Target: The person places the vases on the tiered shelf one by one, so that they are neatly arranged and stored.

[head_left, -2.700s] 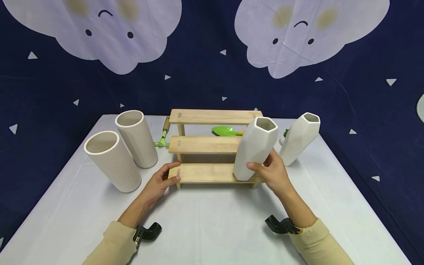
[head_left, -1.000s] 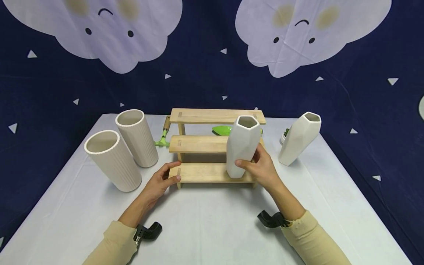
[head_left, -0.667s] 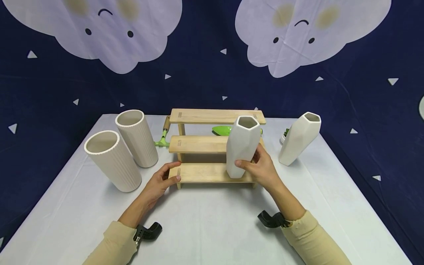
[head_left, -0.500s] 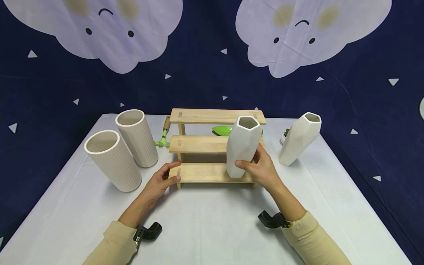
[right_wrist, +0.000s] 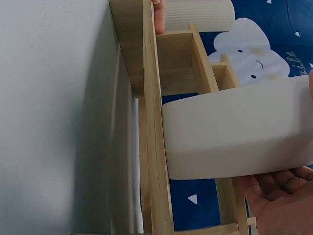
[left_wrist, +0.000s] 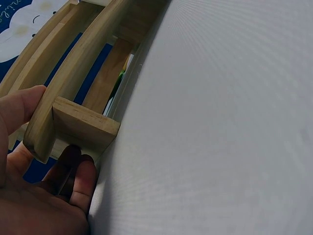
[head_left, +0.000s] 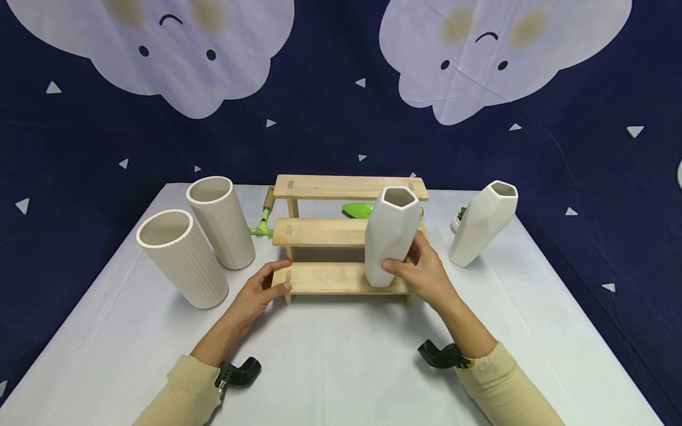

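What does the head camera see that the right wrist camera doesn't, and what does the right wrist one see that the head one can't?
Only the head view shows the green trowel, the green tool with a wooden handle, the little plant and the leaning white vase.

Only the right wrist view shows printed letters beside a cloud.

Both show the wooden shelf, the held white vase on its lowest board, the right hand, some of the left hand, and at least one ribbed vase.
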`<act>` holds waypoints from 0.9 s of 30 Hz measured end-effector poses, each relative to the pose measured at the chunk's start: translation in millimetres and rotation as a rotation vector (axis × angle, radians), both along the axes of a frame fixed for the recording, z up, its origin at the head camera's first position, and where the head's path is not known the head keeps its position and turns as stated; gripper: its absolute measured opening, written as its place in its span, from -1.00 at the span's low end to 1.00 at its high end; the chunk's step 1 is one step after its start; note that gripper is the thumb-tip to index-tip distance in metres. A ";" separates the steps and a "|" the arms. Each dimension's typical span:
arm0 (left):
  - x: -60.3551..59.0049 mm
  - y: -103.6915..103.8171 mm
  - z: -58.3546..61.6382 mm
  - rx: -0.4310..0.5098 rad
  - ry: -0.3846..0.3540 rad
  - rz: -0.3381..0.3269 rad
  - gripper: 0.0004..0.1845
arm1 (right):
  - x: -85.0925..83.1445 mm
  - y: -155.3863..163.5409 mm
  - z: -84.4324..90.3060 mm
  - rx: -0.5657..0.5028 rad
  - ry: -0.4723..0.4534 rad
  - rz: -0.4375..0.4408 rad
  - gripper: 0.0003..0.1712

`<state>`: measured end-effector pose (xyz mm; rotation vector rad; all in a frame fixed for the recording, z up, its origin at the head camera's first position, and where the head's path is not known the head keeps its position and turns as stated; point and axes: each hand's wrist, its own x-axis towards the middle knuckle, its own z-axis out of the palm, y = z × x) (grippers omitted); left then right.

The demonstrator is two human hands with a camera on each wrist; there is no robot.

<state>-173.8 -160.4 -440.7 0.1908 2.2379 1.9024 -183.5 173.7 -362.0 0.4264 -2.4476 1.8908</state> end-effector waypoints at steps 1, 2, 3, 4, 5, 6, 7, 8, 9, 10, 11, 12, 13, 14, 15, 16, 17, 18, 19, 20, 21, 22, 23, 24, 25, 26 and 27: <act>0.2 0.1 0.1 -0.001 -0.003 0.001 -0.40 | 0.6 0.9 0.0 -0.003 -0.001 -0.005 -0.14; 0.5 0.2 0.4 -0.001 -0.007 0.003 -0.40 | 1.3 2.0 0.0 -0.005 -0.003 -0.011 -0.14; 0.6 0.1 0.4 -0.002 -0.010 0.004 -0.40 | 1.9 3.1 -0.1 -0.007 -0.004 -0.016 -0.14; 0.7 0.1 0.5 -0.002 -0.013 0.006 -0.40 | 2.4 4.3 -0.4 -0.008 -0.003 -0.021 -0.14; 0.7 0.2 0.6 -0.001 -0.016 0.008 -0.41 | 3.0 5.5 -0.6 -0.008 0.001 -0.025 -0.15; 0.7 0.3 0.5 0.001 -0.017 0.009 -0.41 | 3.6 6.7 -0.7 -0.009 0.005 -0.028 -0.16; 0.7 0.2 0.6 0.002 -0.017 0.008 -0.41 | 4.2 8.0 -0.5 -0.009 0.011 -0.032 -0.18; 0.6 0.2 0.4 0.002 -0.017 0.008 -0.41 | 4.8 9.2 -0.6 -0.012 0.020 -0.033 -0.19; 0.5 0.2 0.4 0.003 -0.017 0.009 -0.41 | 5.3 10.4 -0.6 -0.012 0.033 -0.034 -0.21; 0.4 0.1 0.4 0.003 -0.016 0.008 -0.41 | 5.8 11.5 -0.6 -0.017 0.047 -0.033 -0.22; 0.2 0.0 0.2 0.003 -0.016 0.008 -0.41 | 6.4 12.6 -0.5 -0.023 0.062 -0.032 -0.23; 0.1 -0.2 0.1 0.002 -0.017 0.008 -0.41 | 6.8 13.8 -0.5 -0.032 0.075 -0.032 -0.24; 0.2 -0.2 0.1 0.000 -0.018 0.009 -0.41 | 7.2 15.0 -0.9 -0.037 0.092 -0.029 -0.25; 0.1 -0.2 0.1 0.000 -0.018 0.009 -0.41 | 7.7 16.2 -1.3 -0.043 0.106 -0.025 -0.26; -0.1 -0.3 -0.1 -0.001 -0.018 0.009 -0.40 | 8.2 17.6 -1.7 -0.046 0.118 -0.024 -0.27; -0.2 -0.6 -0.4 -0.002 -0.017 0.005 -0.40 | 8.9 18.7 -2.1 -0.052 0.125 -0.024 -0.28; -0.4 -0.7 -0.6 -0.001 -0.016 0.003 -0.40 | 9.5 20.1 -2.8 -0.055 0.131 -0.026 -0.29; -0.5 -0.8 -0.7 -0.001 -0.015 0.002 -0.40 | 10.1 21.3 -3.5 -0.056 0.137 -0.029 -0.29; -0.7 -0.8 -0.8 -0.001 -0.013 0.002 -0.40 | 10.7 22.5 -4.2 -0.057 0.143 -0.033 -0.30; -0.9 -0.9 -1.0 0.000 -0.011 0.001 -0.40 | 11.5 23.5 -4.7 -0.053 0.151 -0.039 -0.30; -0.8 -1.0 -0.9 0.001 -0.009 0.000 -0.40 | 12.1 24.4 -5.5 -0.054 0.158 -0.044 -0.30; -0.8 -1.1 -0.8 0.001 -0.008 -0.002 -0.40 | 12.7 25.3 -6.1 -0.054 0.167 -0.049 -0.31; -0.6 -1.0 -0.6 0.001 -0.008 -0.002 -0.40 | 13.2 26.2 -7.0 -0.054 0.177 -0.050 -0.31; -0.5 -0.8 -0.4 0.000 -0.009 0.000 -0.40 | 13.7 27.1 -7.9 -0.056 0.187 -0.052 -0.31; -0.2 -0.6 0.0 -0.001 -0.010 0.002 -0.40 | 14.3 28.0 -8.7 -0.055 0.197 -0.053 -0.31; 0.0 -0.5 0.3 -0.003 -0.011 0.002 -0.40 | 14.8 28.9 -9.7 -0.054 0.210 -0.052 -0.32; 0.2 -0.4 0.6 -0.006 -0.012 0.002 -0.40 | 15.2 30.0 -10.7 -0.057 0.215 -0.053 -0.32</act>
